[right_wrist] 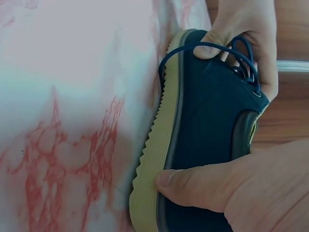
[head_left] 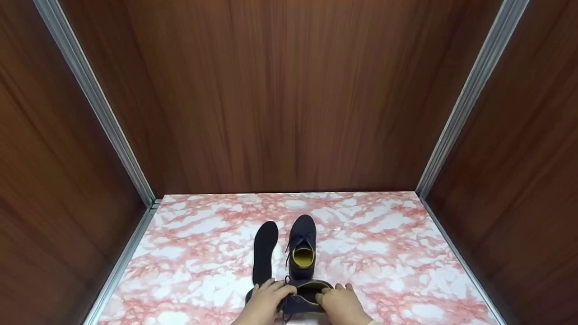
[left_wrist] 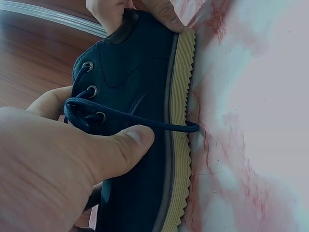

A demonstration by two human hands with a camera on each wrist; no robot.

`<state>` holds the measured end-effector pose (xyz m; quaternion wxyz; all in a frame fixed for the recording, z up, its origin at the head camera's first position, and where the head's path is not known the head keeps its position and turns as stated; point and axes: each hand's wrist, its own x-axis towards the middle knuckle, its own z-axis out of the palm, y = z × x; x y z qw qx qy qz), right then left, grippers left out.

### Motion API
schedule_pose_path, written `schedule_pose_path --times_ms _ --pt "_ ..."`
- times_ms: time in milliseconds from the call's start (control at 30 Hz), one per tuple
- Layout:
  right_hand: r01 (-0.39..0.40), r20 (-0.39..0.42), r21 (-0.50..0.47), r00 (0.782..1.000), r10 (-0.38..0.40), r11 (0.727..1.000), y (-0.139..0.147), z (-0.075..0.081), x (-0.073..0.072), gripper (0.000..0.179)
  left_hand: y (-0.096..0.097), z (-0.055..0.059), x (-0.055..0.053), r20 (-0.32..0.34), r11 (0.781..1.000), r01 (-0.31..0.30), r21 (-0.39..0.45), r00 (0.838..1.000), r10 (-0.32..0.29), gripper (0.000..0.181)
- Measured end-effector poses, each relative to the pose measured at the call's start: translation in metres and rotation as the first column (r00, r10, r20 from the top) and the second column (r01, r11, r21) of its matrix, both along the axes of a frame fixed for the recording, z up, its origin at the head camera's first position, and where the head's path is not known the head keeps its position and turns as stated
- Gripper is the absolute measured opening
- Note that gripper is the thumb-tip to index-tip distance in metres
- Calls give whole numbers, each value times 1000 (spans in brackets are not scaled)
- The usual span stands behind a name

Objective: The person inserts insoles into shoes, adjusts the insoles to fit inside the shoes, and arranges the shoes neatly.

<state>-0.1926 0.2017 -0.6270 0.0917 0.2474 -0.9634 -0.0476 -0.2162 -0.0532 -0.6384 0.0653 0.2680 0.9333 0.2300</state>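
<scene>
A dark navy lace-up shoe [head_left: 307,308] lies crosswise at the near side, its toe to the left and its heel to the right. My left hand [head_left: 266,299] grips its front part, thumb [left_wrist: 137,137] on the near side below the eyelets. At the heel end my right hand [head_left: 342,303] holds the shoe, thumb [right_wrist: 181,183] at the upper edge of the pale ribbed sole [right_wrist: 157,159]. A loose lace [left_wrist: 130,117] loops down over the sole. Just beyond stands the matching shoe [head_left: 301,234], toe pointing away, with yellow lining.
Left of the standing shoe a black insole [head_left: 265,248] lies flat, its near end by my left hand. Pink-and-white marbled tabletop [head_left: 388,253] spreads under everything. Wood-grain panels [head_left: 284,99] with metal corner rails [head_left: 97,92] enclose the back and both sides.
</scene>
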Motion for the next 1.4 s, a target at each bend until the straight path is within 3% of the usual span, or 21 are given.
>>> schedule_pose_path --times_ms 200,433,800,1033,1400 --pt "16 -6 -6 1000 -16 1000 -1 -2 2 25 0 -2 -1 -7 1000 1 6 1000 -1 66" --pt "43 44 10 998 -44 999 -3 1 3 39 0 -1 0 -16 1000 -2 -3 1000 2 66" --pt "61 118 17 991 -63 998 -6 2 6 40 -1 0 5 -1 1000 -13 12 1000 13 71" --pt "70 54 -12 996 -69 997 -9 2 7 37 -1 4 6 -28 999 -9 45 1000 10 70" --pt "104 93 -48 991 -99 993 -13 2 10 43 -1 2 7 -25 999 -17 34 1000 18 67"
